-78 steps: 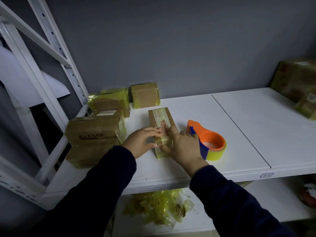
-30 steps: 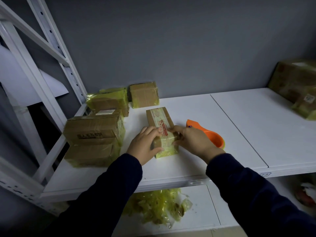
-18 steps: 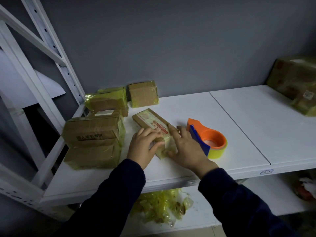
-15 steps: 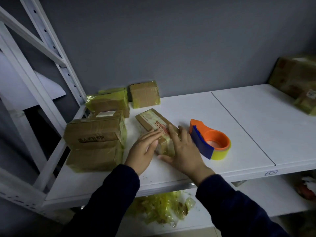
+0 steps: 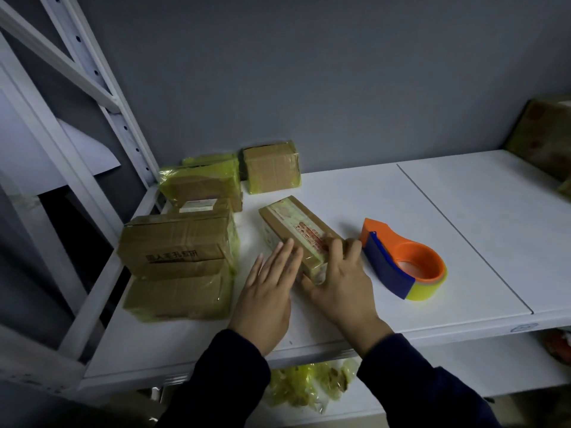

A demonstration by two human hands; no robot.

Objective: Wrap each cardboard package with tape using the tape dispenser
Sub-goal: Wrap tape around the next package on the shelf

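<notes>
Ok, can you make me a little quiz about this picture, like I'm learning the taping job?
1. True or false: the right hand holds the tape dispenser.
2. Where does the tape dispenser lie? A) left of the long package B) right of it C) on top of it
3. Fill in: the ____ hand lies flat, fingers straight, against the package's side.

Key:
1. False. It lies untouched on the shelf, and the right hand grips the package's near end.
2. B.
3. The left hand.
</notes>
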